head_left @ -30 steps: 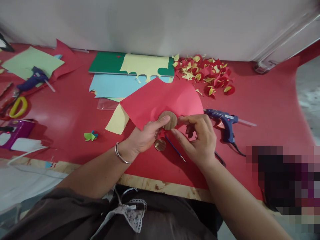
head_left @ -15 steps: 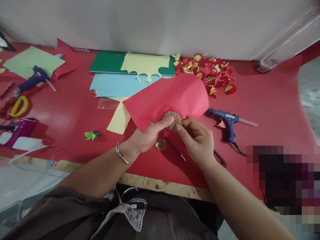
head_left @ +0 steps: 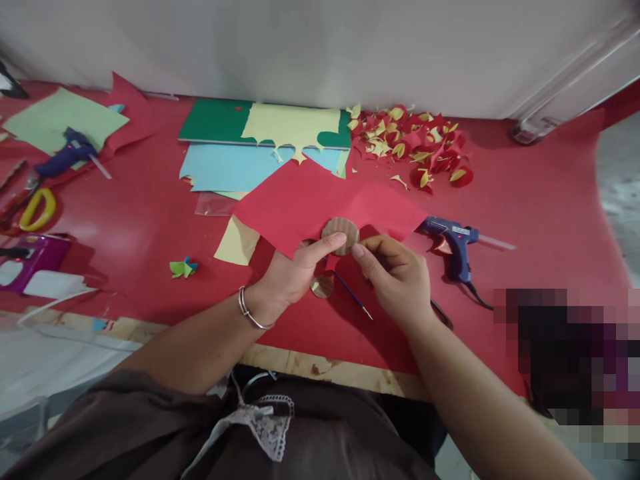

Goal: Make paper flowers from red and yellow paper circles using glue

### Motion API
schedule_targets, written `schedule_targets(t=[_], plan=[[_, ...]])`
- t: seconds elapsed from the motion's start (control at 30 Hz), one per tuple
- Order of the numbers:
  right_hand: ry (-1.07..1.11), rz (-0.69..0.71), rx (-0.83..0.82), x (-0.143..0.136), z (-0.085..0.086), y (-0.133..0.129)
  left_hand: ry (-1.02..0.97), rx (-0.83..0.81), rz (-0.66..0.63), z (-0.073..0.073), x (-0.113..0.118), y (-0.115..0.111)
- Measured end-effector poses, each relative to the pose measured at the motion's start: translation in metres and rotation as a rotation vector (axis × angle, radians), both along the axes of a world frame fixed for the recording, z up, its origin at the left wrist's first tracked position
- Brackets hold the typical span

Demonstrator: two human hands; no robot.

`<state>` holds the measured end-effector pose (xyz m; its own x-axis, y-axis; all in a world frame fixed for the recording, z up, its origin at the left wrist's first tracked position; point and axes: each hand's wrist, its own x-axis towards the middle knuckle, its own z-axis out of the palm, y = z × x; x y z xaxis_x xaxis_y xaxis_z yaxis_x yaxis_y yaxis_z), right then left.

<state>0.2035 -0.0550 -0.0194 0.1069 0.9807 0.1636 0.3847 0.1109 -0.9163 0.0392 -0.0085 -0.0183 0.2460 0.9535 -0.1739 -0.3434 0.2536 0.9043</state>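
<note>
My left hand [head_left: 295,273] clamps a round brown wood-look disc [head_left: 345,230] flat against a sheet of red paper [head_left: 300,203], thumb on top of the disc. Close by its right rim, my right hand [head_left: 397,283] has thumb and forefinger pinched at the paper's near edge; the other fingers curl in. A small red piece of the sheet sticks out below the disc. On the table under my hands lie a second, similar disc [head_left: 323,287] and a thin blue stick with a silvery tip [head_left: 354,295].
A blue glue gun [head_left: 453,237] lies right of my hands, another glue gun [head_left: 67,153] far left near yellow-handled scissors [head_left: 39,208]. Red and yellow paper scraps [head_left: 410,140] are heaped behind. Pale yellow, blue and green sheets [head_left: 220,167] lie at the back, with a purple power strip [head_left: 47,260] left.
The red sheet has tipped lower and flattened, its right corner now reaching the glue gun. The disc shows more fully as the left thumb and right fingers shift slightly.
</note>
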Motion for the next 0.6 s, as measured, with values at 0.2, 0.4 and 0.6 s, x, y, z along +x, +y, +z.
schedule_targets(t=[0.2,0.4,0.6], plan=[[-0.404,-0.06,0.129,0.033,0.008,-0.022,-0.029,0.046,0.057,-0.008,-0.001,0.005],[-0.731,-0.168,0.074,0.075,-0.005,-0.073,-0.015,0.011,0.09,-0.011,-0.003,0.006],[-0.815,-0.129,0.073,0.091,-0.024,-0.092,-0.031,-0.027,0.077,-0.011,-0.003,0.007]])
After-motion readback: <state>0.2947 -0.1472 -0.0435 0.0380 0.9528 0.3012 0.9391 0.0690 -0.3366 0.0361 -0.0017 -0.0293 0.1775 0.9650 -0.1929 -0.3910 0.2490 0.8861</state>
